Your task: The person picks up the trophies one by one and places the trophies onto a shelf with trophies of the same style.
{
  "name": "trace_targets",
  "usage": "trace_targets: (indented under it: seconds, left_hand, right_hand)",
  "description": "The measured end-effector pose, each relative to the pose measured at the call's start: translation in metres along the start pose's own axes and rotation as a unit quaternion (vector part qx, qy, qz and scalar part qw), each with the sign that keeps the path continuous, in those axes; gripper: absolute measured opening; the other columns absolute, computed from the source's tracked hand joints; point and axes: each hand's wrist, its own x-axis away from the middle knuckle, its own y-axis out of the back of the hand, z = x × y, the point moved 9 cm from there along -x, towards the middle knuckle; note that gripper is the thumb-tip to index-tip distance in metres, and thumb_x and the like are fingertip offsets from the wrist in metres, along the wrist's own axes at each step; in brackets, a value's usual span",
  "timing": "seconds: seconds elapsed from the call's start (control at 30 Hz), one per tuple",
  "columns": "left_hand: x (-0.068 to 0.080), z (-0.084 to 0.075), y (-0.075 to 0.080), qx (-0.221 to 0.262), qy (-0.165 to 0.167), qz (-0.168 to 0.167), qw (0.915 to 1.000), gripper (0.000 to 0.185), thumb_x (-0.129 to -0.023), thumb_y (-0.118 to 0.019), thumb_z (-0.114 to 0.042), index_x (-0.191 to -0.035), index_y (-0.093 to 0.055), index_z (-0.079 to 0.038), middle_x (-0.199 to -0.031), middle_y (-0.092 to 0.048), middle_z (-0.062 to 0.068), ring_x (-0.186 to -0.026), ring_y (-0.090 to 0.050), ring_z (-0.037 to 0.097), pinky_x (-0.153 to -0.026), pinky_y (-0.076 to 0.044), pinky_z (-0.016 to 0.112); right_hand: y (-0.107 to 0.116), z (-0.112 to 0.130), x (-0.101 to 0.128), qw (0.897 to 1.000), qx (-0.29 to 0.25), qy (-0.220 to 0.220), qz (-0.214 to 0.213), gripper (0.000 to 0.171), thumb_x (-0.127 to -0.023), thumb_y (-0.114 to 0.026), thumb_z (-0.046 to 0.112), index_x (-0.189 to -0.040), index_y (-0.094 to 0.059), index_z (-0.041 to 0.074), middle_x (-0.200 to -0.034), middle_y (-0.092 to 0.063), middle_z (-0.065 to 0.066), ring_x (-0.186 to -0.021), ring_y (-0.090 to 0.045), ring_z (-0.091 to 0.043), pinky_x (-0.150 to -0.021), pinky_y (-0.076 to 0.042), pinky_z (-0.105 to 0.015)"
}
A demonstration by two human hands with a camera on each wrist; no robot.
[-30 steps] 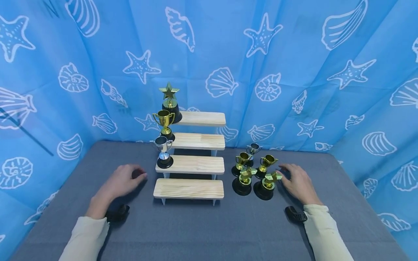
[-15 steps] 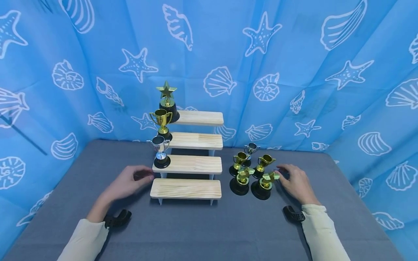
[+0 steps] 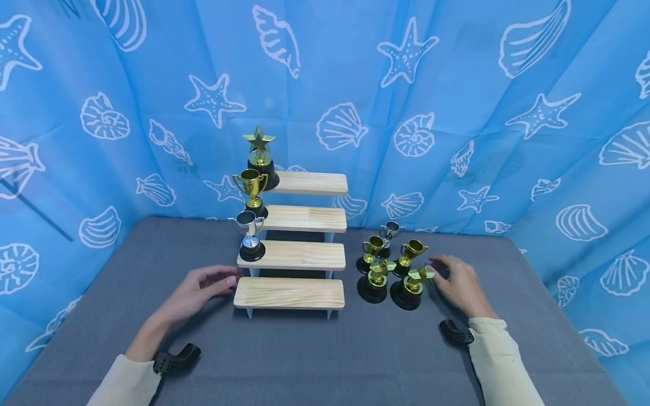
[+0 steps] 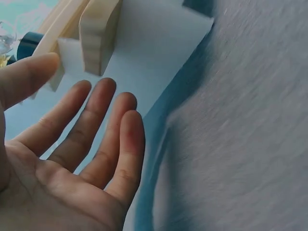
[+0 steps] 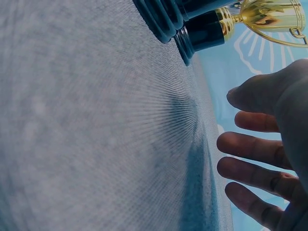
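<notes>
Pale pine makes up our four-step riser (image 3: 289, 293), its boards running left to right and climbing away from us toward the blue seashell curtain (image 3: 457, 84). Our left hand (image 3: 195, 288) lies with fingers straight and loose, holding nothing, fingertips just beside the lowest board's left end. Our right hand (image 3: 459, 282) is also relaxed and empty, fingers near the front gold star trophy (image 3: 412, 286), which stands upright on the grey tablecloth (image 3: 304, 361) among four others.

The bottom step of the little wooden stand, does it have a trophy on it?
No, the bottom step is bare; the three trophies on the stand sit on the steps above it.
</notes>
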Motion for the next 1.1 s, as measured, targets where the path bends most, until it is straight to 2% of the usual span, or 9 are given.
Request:
trace_targets:
  seconds: [0.1,0.23,0.53,0.73,1.1]
  left_hand:
    - [0.003,0.003,-0.006,0.038,0.011,0.007,0.9992,0.053,-0.104,-0.06,-0.029,-0.142,-0.05,0.008,-0.141,-0.054,0.026,-0.119,-0.061,0.025,-0.095,-0.057,0.03]
    - [0.005,0.007,-0.012,0.075,0.006,0.018,0.997,0.054,-0.105,-0.059,-0.024,-0.144,-0.046,0.01,-0.142,-0.052,0.029,-0.116,-0.063,0.018,-0.096,-0.056,0.03]
    - [0.007,0.008,-0.018,0.123,-0.043,0.04,0.9907,0.065,-0.093,-0.07,-0.001,-0.146,-0.037,0.016,-0.143,-0.046,0.035,-0.118,-0.062,0.015,-0.1,-0.055,0.028]
    - [0.009,0.008,-0.018,0.132,-0.052,0.034,0.9893,0.074,-0.085,-0.076,0.006,-0.146,-0.036,0.017,-0.144,-0.045,0.036,-0.119,-0.062,0.013,-0.103,-0.052,0.027]
    - [0.009,0.012,-0.017,0.129,-0.043,0.028,0.9904,0.075,-0.083,-0.078,0.006,-0.145,-0.037,0.017,-0.142,-0.047,0.036,-0.118,-0.064,0.012,-0.102,-0.052,0.028]
  right_hand:
    - [0.0,0.001,0.0,1.0,-0.001,0.004,-0.001,0.033,-0.096,-0.067,0.012,-0.124,-0.066,-0.006,-0.114,-0.066,-0.026,-0.103,-0.062,-0.043,-0.086,-0.053,-0.062]
    - [0.002,0.003,0.002,1.0,-0.005,0.009,-0.008,0.032,-0.096,-0.068,0.012,-0.123,-0.066,-0.005,-0.113,-0.067,-0.025,-0.102,-0.063,-0.042,-0.085,-0.053,-0.062]
    - [0.003,0.003,0.002,0.999,-0.035,0.013,-0.016,0.032,-0.1,-0.065,0.017,-0.125,-0.066,-0.003,-0.114,-0.068,-0.024,-0.103,-0.065,-0.039,-0.084,-0.057,-0.058]
    - [0.008,0.007,0.001,0.997,-0.057,0.03,-0.033,0.029,-0.099,-0.067,0.014,-0.122,-0.067,-0.004,-0.109,-0.07,-0.022,-0.098,-0.067,-0.038,-0.083,-0.058,-0.057]
    - [0.019,0.013,0.006,0.993,-0.107,0.03,-0.039,0.032,-0.101,-0.065,0.017,-0.124,-0.066,-0.004,-0.107,-0.071,-0.021,-0.097,-0.067,-0.038,-0.085,-0.058,-0.059]
